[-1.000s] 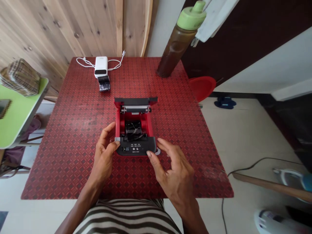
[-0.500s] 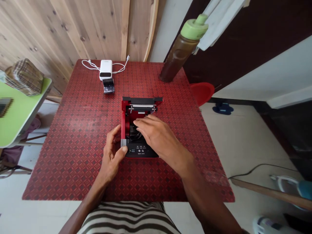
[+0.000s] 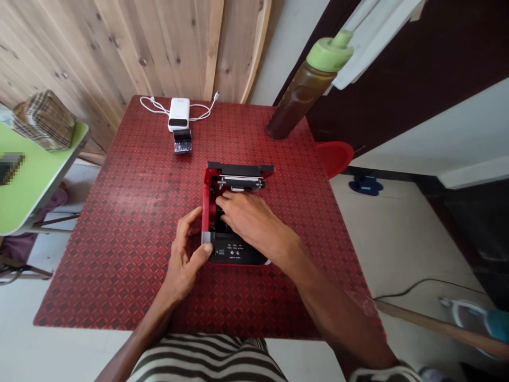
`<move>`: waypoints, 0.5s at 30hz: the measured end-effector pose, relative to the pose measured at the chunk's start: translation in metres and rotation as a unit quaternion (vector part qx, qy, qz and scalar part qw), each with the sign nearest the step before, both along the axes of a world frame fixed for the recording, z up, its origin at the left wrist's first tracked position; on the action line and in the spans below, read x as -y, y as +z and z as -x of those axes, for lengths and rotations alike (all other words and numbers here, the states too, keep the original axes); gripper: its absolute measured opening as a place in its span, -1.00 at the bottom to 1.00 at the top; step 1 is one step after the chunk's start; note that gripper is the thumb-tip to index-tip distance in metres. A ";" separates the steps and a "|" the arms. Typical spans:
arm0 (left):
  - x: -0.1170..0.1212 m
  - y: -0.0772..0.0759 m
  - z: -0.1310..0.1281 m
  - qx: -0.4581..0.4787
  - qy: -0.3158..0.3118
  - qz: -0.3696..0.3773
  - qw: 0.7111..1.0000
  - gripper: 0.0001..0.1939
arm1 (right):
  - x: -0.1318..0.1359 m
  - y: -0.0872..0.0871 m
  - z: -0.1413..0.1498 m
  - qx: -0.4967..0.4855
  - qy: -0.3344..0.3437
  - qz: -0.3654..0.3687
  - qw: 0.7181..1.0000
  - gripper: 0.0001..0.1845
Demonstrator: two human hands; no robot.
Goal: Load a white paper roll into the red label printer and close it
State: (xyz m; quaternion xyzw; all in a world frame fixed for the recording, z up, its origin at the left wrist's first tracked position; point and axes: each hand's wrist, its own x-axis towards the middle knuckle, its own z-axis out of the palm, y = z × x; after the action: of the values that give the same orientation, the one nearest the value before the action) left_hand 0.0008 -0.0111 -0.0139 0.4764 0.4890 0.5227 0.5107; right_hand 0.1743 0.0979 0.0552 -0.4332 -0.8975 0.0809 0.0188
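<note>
A red and black printer (image 3: 238, 253), apparently a small label or receipt printer, sits on the table with its lid (image 3: 240, 170) raised at the back. My left hand (image 3: 186, 260) grips its left side, thumb on the front left corner and fingers along the outer wall. Over the open compartment, my right hand (image 3: 254, 215) reaches down with its fingers together and bent inward. Its fingertips are partly hidden inside, and whatever they hold does not show. A roller bar (image 3: 241, 183) runs along the underside of the lid.
On the patterned red table (image 3: 131, 254) lie a white power bank (image 3: 179, 112) with a white cable and a small black roll (image 3: 182, 142). A tall brown bottle (image 3: 300, 93) with a green cap stands back right. A green table (image 3: 35, 185) is at left, a red stool (image 3: 336, 158) at right.
My right hand has sunk lower into the compartment, covering the black cable that showed there. My left hand keeps its grip on the printer. The whole view has shifted slightly.
</note>
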 end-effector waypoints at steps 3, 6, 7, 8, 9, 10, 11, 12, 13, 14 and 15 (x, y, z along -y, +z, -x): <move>-0.001 0.001 -0.001 0.005 -0.003 0.004 1.000 -0.31 | 0.006 0.005 -0.003 -0.008 -0.005 -0.025 1.000 -0.82; -0.001 0.001 -0.001 0.003 -0.001 0.002 1.000 -0.32 | 0.019 0.010 -0.006 -0.037 -0.021 -0.081 0.996 -0.88; 0.000 0.001 -0.001 0.002 0.003 0.002 1.000 -0.32 | 0.025 0.012 -0.009 -0.052 -0.029 -0.101 0.993 -0.90; 0.000 0.001 -0.001 0.001 0.006 0.003 1.000 -0.31 | 0.030 0.014 -0.012 -0.073 -0.039 -0.119 0.989 -0.91; 0.000 0.001 -0.001 0.001 0.008 0.004 1.000 -0.31 | 0.036 0.018 -0.017 -0.099 -0.050 -0.133 0.985 -0.93; 0.001 0.000 -0.001 0.003 0.008 0.006 1.000 -0.31 | 0.042 0.021 -0.024 -0.131 -0.065 -0.142 0.979 -0.95; 0.001 0.000 -0.001 0.006 0.006 0.008 1.000 -0.30 | 0.047 0.025 -0.033 -0.167 -0.082 -0.145 0.972 -0.97; 0.001 -0.001 0.000 0.009 0.004 0.011 1.000 -0.30 | 0.051 0.028 -0.043 -0.204 -0.103 -0.141 0.963 -0.95; 0.002 -0.002 0.000 0.010 0.003 0.013 1.000 -0.29 | 0.054 0.029 -0.054 -0.240 -0.130 -0.132 0.953 -0.92; 0.002 -0.003 0.000 0.009 0.004 0.015 1.000 -0.29 | 0.054 0.028 -0.065 -0.273 -0.164 -0.119 0.940 -0.87; 0.002 -0.004 0.001 0.007 0.006 0.017 1.000 -0.29 | 0.052 0.025 -0.076 -0.302 -0.207 -0.107 0.924 -0.83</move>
State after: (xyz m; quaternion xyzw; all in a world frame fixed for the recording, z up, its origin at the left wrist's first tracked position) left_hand 0.0001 -0.0134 -0.0178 0.4612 0.4972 0.5210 0.5184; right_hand 0.2499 0.0460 0.0800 -0.5595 -0.7432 0.1056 0.3515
